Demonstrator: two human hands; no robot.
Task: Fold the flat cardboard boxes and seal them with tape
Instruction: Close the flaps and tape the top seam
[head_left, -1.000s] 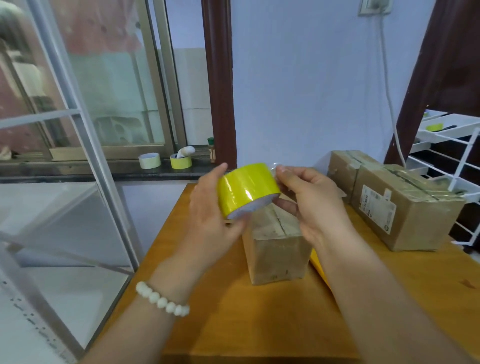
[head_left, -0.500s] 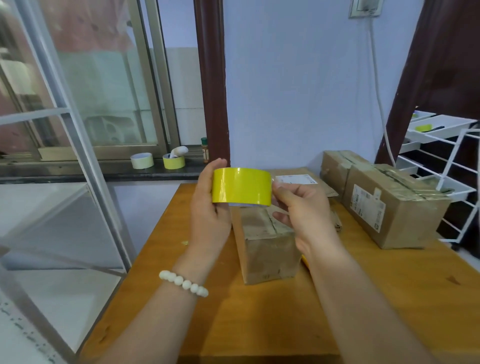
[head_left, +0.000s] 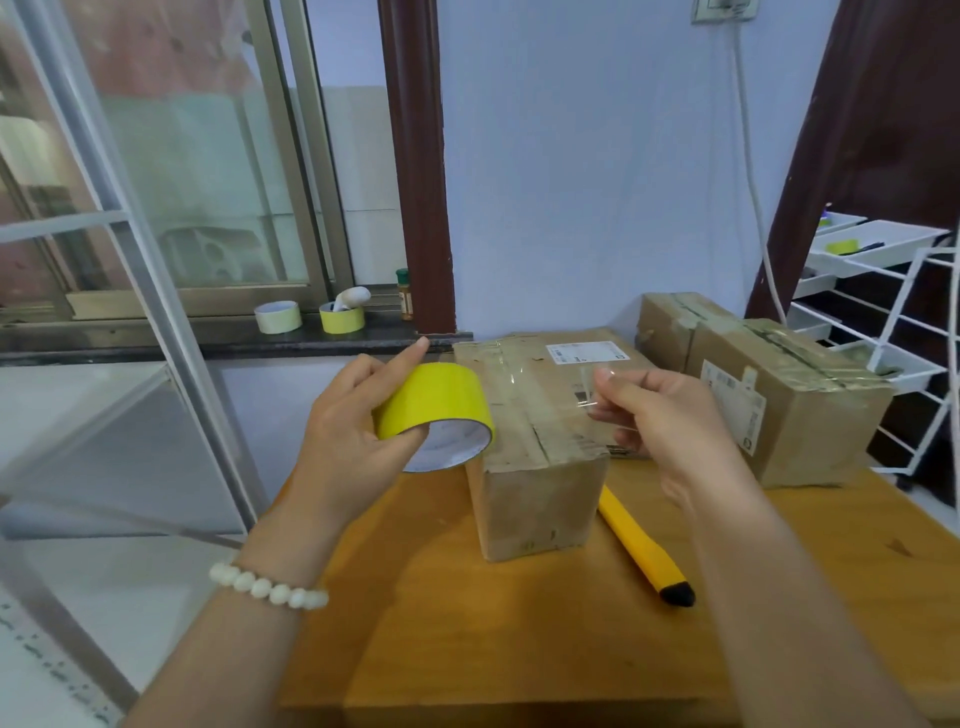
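Two hands over the box (head_left: 540, 504), I noted: left hand (head_left: 343, 436) gripped the roll (head_left: 436, 397), right hand (head_left: 670, 415) pinched tape (head_left: 592, 397) (crosswise to seam (head_left: 535, 431)).

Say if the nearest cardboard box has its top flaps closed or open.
Closed: the flaps of the cardboard box lie flat and meet at a middle seam. Whether they are sealed, cannot tell.

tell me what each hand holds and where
The left hand grips the yellow tape roll around its outer rim; the right hand pinches the free end of the clear tape strip.
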